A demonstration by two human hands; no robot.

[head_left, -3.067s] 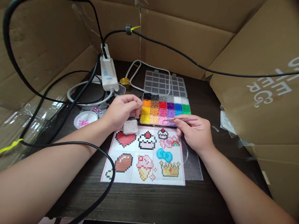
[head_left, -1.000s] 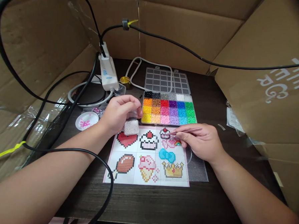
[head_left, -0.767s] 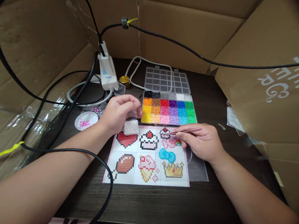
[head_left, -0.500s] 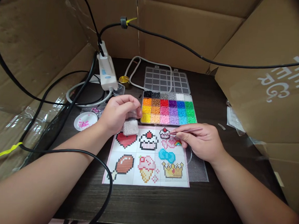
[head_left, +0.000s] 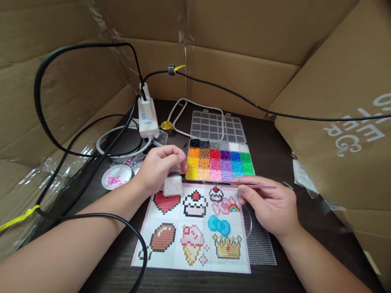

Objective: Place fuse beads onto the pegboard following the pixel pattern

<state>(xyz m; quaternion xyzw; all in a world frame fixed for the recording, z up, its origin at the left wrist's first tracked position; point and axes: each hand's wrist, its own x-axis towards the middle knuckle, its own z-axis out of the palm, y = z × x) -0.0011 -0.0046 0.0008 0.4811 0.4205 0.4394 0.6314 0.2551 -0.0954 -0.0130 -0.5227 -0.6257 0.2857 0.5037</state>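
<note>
Tbl (head_left: 191,287): R fingers (head_left: 254,179) round tweezers (head_left: 260,186)

Multicoloured beads (head_left: 215,155) in the clear plastic compartment box (head_left: 196,180) include black, red, purple, blue and green. The pink-edged white paper sheet (head_left: 161,260) bears a pixelated red heart (head_left: 166,203) outlined in black. The slim metal tweezers (head_left: 260,186) are pink.

right hand (head_left: 273,205): holds pink tweezers (head_left: 262,186) near bead case (head_left: 195,180) | left hand (head_left: 160,168): at small clear box (head_left: 173,187) | pattern sheet (head_left: 191,221): flat
</note>
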